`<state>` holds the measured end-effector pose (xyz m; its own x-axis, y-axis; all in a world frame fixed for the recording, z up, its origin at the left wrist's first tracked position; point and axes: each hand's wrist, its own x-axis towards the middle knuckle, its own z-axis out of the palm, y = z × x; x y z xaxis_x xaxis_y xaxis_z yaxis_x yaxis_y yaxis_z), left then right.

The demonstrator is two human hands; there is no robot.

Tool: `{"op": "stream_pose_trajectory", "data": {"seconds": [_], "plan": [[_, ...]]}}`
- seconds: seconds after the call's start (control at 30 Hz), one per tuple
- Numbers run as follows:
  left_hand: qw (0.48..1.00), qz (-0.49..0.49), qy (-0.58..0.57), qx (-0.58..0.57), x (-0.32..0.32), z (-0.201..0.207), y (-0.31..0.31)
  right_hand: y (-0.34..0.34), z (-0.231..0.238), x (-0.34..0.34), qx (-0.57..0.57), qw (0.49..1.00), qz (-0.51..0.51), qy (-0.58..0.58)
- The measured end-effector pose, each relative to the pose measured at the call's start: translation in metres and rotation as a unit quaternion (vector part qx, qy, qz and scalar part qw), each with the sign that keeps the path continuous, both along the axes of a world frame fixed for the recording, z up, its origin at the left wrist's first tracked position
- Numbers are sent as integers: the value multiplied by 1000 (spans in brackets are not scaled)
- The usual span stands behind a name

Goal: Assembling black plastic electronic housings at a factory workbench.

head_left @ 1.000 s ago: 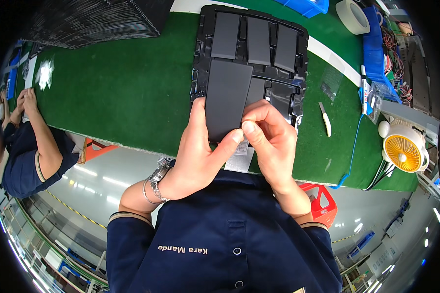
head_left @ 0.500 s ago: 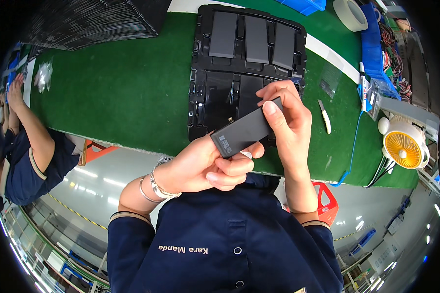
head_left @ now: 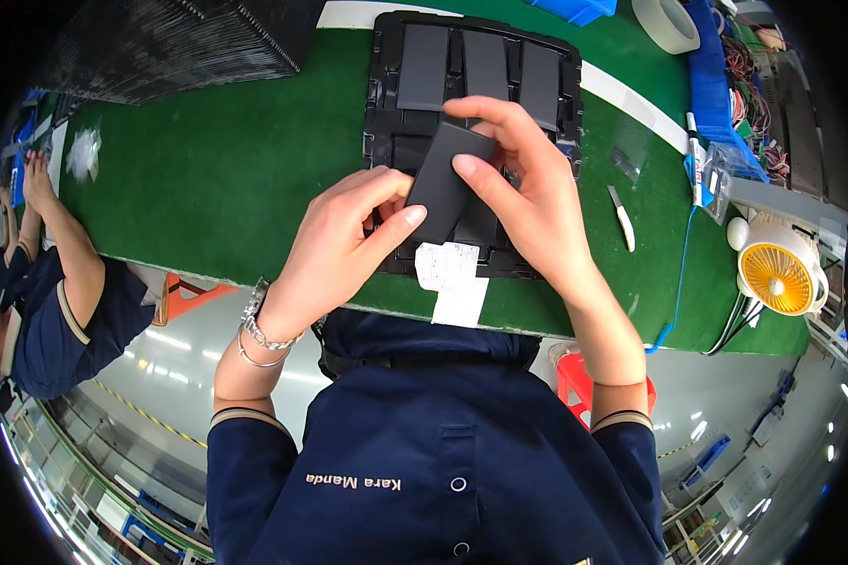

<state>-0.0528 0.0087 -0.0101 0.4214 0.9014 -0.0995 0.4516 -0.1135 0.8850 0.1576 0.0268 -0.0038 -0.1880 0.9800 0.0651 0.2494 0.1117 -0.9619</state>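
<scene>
Between my two hands is a flat black rectangular device (head_left: 441, 179), held tilted above the near part of a black moulded tray (head_left: 377, 104). My left hand (head_left: 341, 229) pinches its lower left edge, thumb on top. At its upper end my right hand (head_left: 530, 184) grips it, thumb on the face and fingers curled round the far edge. Three similar black devices (head_left: 424, 68) lie side by side in the tray's far row. Much of the tray's near row is hidden by my hands. White paper with printed lines (head_left: 448, 267) lies at the tray's near edge.
A cutter knife (head_left: 622, 218), marker pen (head_left: 694, 141) and yellow-bladed fan (head_left: 775, 279) are to the right. Farther back are a tape roll (head_left: 667, 24) and a blue bin of wires (head_left: 725, 104). A black stack (head_left: 179, 42) stands far left; a co-worker's arm (head_left: 75, 231) is at left.
The device has turned more upright and moved away from me over the tray, its printed end no longer showing. My left hand now holds its side edge. White paper has come into view.
</scene>
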Motion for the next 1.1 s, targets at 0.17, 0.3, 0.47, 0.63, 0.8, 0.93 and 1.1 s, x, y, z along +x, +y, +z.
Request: {"op": "stream_pose_trajectory", "data": {"seconds": [0.17,0.3,0.47,0.63,0.8,0.93,1.1], "plan": [[978,38,100,177,-2,-10,4,18,-12,-1,21,993,-3,-115],[969,-12,167,183,-10,-16,-4,15,-22,-9,39,984,33,-171],[963,-43,194,185,-12,-24,-13,14,-27,-15,156,958,67,-232],[969,-6,169,180,-11,-28,-18,8,-39,-20,198,947,26,-252],[959,-29,205,191,-11,-28,-20,9,-31,-21,196,937,55,-286],[950,-36,231,205,-9,-26,-23,16,-32,-16,220,939,40,-262],[951,-36,234,200,-10,-25,-31,43,-22,-4,254,920,32,-298]]}}
